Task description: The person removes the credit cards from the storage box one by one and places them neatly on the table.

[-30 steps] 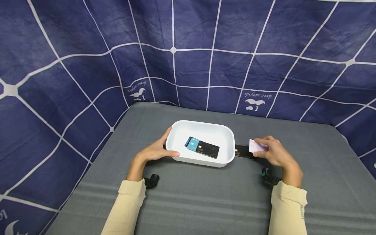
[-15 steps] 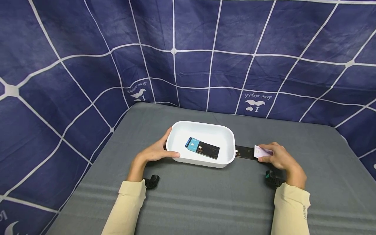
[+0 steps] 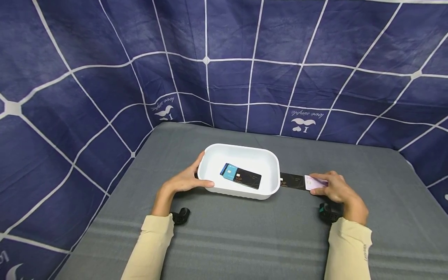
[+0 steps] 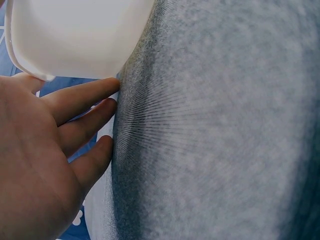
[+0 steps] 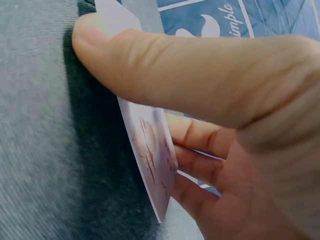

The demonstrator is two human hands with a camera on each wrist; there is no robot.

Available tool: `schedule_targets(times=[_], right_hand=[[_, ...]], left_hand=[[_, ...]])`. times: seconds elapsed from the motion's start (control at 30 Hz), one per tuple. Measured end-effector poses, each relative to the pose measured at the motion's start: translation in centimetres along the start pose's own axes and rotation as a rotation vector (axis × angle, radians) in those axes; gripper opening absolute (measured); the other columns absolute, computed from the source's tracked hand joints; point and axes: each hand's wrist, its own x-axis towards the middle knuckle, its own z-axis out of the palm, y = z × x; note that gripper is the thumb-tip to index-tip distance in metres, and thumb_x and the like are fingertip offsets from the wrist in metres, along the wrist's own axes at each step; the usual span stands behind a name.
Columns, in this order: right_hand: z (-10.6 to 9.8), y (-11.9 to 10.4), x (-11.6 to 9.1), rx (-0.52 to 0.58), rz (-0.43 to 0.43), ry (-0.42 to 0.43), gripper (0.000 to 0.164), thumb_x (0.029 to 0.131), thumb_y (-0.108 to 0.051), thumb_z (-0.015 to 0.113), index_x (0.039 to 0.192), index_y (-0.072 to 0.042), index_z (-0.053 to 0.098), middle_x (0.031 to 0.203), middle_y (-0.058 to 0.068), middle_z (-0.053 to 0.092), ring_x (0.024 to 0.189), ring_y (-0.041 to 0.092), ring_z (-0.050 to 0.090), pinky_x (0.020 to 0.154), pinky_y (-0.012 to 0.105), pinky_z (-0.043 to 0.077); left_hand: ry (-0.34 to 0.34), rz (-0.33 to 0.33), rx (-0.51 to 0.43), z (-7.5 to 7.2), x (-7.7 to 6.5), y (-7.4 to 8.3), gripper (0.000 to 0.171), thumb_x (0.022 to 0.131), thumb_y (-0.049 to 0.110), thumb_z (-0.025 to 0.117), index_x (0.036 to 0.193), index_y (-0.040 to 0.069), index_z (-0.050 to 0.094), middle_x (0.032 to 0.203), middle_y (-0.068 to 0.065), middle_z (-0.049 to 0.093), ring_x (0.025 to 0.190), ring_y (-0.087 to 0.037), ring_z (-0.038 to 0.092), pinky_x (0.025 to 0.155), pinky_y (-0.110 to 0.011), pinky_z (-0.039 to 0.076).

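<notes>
A white plastic tray sits on the grey cloth, with a blue card and a black VIP card overlapping inside it. My left hand spans the tray's left end, thumb at the front rim and index finger at the back corner. Other fingertips touch the cloth in the left wrist view. Between thumb and fingers, my right hand pinches a pink card by its edges. It lies low beside another black VIP card, whose left end meets the tray's right side.
Grey cloth covers the table. A blue curtain with white grid lines hangs along its back and left. Black wrist devices are strapped on both wrists.
My right hand has moved right and toward me with the pink card, from over the black card's right part to its right end. The left hand and tray have stayed put.
</notes>
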Motion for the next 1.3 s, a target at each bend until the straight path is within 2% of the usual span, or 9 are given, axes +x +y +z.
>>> schedule_targets(times=[0.33, 0.63, 0.87, 1.3], right_hand=[[0.37, 0.13, -0.04, 0.05, 0.064, -0.017, 0.062, 0.079, -0.021, 0.083, 0.13, 0.004, 0.059, 0.115, 0.033, 0.047, 0.102, 0.049, 0.037, 0.081, 0.059, 0.033], [0.02, -0.15, 0.33, 0.054, 0.084, -0.028, 0.063, 0.077, -0.019, 0.082, 0.131, 0.005, 0.058, 0.117, 0.032, 0.05, 0.102, 0.044, 0.036, 0.079, 0.05, 0.03], [0.11, -0.52, 0.61, 0.065, 0.079, -0.023, 0.063, 0.075, -0.017, 0.082, 0.13, 0.004, 0.059, 0.115, 0.031, 0.051, 0.099, 0.042, 0.035, 0.078, 0.047, 0.029], [0.26, -0.6, 0.37, 0.064, 0.131, -0.062, 0.066, 0.077, -0.018, 0.081, 0.134, 0.004, 0.056, 0.118, 0.032, 0.048, 0.102, 0.045, 0.035, 0.082, 0.055, 0.031]], left_hand=[[-0.001, -0.006, 0.005, 0.02, 0.23, -0.18, 0.12, 0.078, 0.034, 0.083, 0.16, 0.023, -0.004, 0.164, -0.009, 0.007, 0.144, -0.028, 0.016, 0.113, -0.053, 0.016], [0.002, 0.007, -0.006, -0.15, 0.13, 0.27, 0.12, 0.078, 0.034, 0.083, 0.16, 0.023, -0.005, 0.164, -0.009, 0.005, 0.144, -0.029, 0.015, 0.113, -0.053, 0.015], [0.013, 0.001, 0.002, -0.25, -0.06, -0.07, 0.119, 0.079, 0.034, 0.083, 0.159, 0.025, -0.005, 0.164, -0.009, 0.005, 0.145, -0.028, 0.014, 0.113, -0.054, 0.015], [0.0, 0.014, 0.005, -0.12, -0.14, -0.01, 0.121, 0.078, 0.037, 0.083, 0.159, 0.023, -0.006, 0.164, -0.011, 0.003, 0.146, -0.03, 0.011, 0.113, -0.056, 0.014]])
